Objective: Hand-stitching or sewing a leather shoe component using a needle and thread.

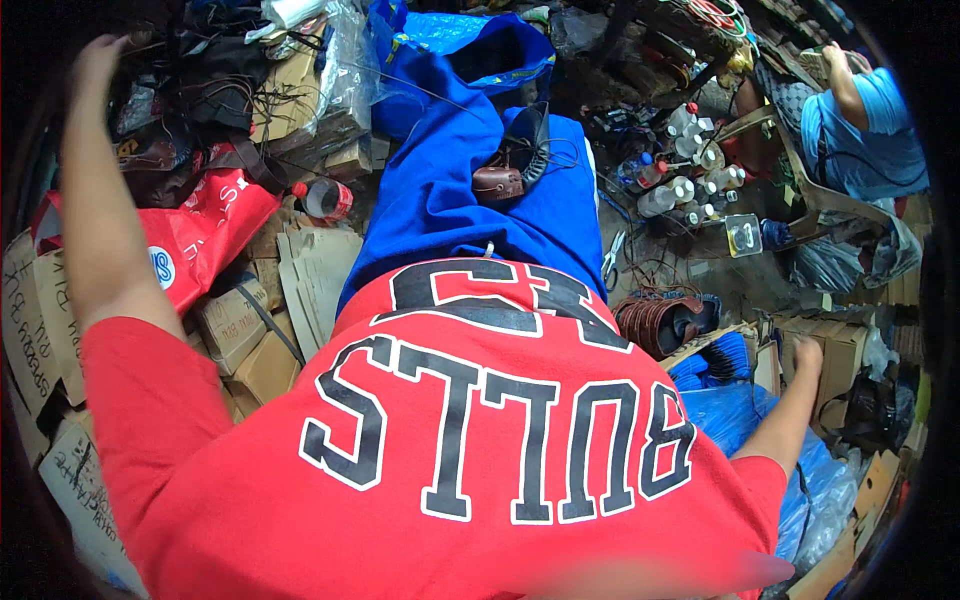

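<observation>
Red shirt [540, 430] nearest camera, dark lettering edged white. Left to right: left hand [98, 58] out at upper left, beside a dark bundle [215, 65]; grasping or released, cannot tell. Red bag [205, 225] lies below it. Brown leather pouch [497, 183] sits on the blue trousers [430, 190], between the 2 legs; neither hand on it. Probably light, body fairly stiff, strap [541, 150] bendy, maybe slightly slick, not fragile; best held by its 2 short sides. Looks small, boxy, rounded at corners, with the strap dark and curving above. Right hand [804, 355] out right by a cardboard box [838, 347]; contact and grip, cannot tell.
</observation>
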The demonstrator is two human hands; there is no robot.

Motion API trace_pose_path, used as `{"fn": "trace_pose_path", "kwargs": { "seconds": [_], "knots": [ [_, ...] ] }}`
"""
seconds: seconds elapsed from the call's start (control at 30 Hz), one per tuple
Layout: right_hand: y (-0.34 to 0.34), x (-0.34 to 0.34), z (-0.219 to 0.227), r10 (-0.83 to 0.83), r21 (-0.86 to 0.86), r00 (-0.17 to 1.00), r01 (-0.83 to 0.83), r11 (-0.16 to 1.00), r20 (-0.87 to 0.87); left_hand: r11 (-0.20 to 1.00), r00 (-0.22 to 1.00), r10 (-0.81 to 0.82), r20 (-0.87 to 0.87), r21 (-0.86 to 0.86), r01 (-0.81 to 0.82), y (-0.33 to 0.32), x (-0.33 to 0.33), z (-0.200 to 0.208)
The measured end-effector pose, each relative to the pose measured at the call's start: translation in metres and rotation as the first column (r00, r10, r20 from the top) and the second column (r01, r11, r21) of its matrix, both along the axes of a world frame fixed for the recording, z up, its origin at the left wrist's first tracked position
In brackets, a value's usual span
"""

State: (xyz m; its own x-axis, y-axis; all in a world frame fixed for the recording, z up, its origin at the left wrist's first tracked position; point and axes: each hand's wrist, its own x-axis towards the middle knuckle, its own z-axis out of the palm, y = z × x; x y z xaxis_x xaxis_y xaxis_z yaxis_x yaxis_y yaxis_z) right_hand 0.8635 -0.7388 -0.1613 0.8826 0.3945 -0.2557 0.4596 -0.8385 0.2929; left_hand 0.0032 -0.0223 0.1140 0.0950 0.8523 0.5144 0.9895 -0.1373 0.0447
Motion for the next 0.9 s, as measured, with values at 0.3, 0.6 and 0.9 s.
{"fn": "trace_pose_path", "kwargs": {
  "seconds": [0.3, 0.6, 0.9],
  "knots": [
    [0.271, -0.282, -0.041, 0.746, 0.932, 0.628, -0.09, 0.351, -0.221, 0.27, 0.401, -0.879, 0.257, -0.424, 0.864, -0.208, 0.277, -0.229],
    [0.321, -0.328, -0.015, 0.658, 0.838, 0.531, 0.232, 0.494, -0.534, 0.193, 0.525, -0.581, 0.623, -0.521, 0.832, -0.215, 0.309, -0.258],
    [0.297, -0.288, 0.01, 0.5, 0.735, 0.54, 0.459, 0.499, -0.677, 0.142, 0.496, -0.417, 0.762, -0.484, 0.863, -0.14, 0.267, -0.283]
  ]
}}
